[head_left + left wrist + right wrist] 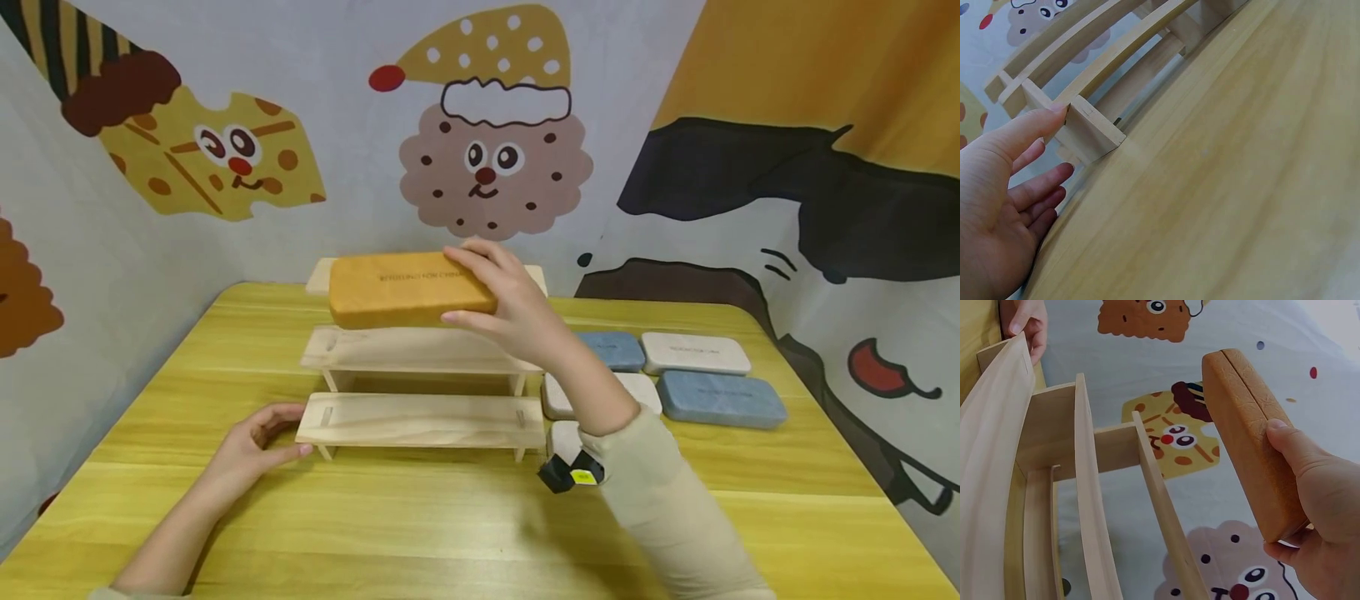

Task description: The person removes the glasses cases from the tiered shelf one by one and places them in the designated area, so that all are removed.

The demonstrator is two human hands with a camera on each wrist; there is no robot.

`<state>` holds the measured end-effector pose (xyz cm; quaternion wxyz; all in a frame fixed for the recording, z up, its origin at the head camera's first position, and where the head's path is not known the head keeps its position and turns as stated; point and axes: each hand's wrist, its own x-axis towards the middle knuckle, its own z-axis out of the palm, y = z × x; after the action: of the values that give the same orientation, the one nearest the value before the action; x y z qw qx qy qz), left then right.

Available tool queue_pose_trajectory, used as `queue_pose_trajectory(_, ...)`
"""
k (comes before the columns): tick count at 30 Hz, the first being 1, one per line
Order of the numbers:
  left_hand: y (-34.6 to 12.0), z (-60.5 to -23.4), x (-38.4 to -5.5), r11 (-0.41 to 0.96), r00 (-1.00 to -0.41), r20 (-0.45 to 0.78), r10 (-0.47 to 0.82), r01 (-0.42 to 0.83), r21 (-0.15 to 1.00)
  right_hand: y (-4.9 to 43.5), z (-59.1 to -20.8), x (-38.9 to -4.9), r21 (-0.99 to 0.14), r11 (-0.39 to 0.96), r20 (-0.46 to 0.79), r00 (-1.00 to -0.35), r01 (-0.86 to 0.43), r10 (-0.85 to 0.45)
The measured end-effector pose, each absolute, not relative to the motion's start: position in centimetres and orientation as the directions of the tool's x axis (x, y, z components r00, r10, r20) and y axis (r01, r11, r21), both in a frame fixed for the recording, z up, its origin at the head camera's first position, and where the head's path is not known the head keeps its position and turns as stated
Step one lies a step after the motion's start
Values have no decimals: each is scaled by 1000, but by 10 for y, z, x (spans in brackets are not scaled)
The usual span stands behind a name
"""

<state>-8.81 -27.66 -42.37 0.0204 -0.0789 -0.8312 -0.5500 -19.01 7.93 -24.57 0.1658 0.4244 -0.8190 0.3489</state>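
My right hand holds an orange glasses case by its right end, thumb in front and fingers over the top. In the right wrist view the case is closed, its seam running lengthwise, and is apart from the wooden rack. The three-tier stepped rack stands below it; in the head view the case covers most of the top tier. My left hand pinches the left end of the lowest tier between thumb and index finger. Its other fingers hang loose beside the end panel.
Right of the rack lie blue glasses cases and whitish ones, some partly hidden by my right forearm. A black wrist strap piece shows under the sleeve. A cartoon-printed wall covering stands behind the wooden table.
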Motion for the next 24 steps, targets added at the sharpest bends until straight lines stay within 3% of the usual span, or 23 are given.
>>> queue_pose_trajectory(17,-275,-425,-89,385,-985,138,101,167,908,131,-250,-169,-535,355,531,-632,-767,-564)
queue_pose_trajectory(24,-276,-424,-89,378,-987,123,102,153,913,151,-252,-164,-501,372,547,-619,-781,-563)
